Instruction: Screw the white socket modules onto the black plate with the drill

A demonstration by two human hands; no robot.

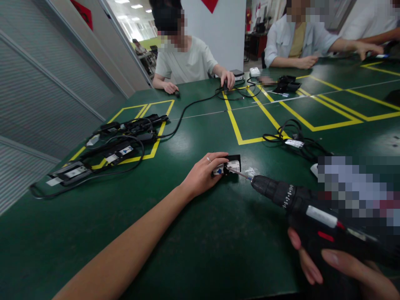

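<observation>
My right hand (337, 266) is wrapped round the grip of a black cordless drill (300, 204) at the lower right. A long thin screwdriver bit (240, 173) sticks out of its chuck and points left. The bit's tip meets a small black bracket-like part with a white label (234, 166) in the middle of the table. My left hand (204, 175), with a ring on one finger, closes on the left side of that part and holds it against the tabletop. The fingers cover part of it, and the exact spot under the bit is too small to make out.
The green table (175, 250) bears yellow tape outlines. Black cabled devices with labels (125, 150) lie at the left. A bundle of black cable (293, 137) lies right of centre. Across the table sit a person in a pale T-shirt (190, 58) and other people.
</observation>
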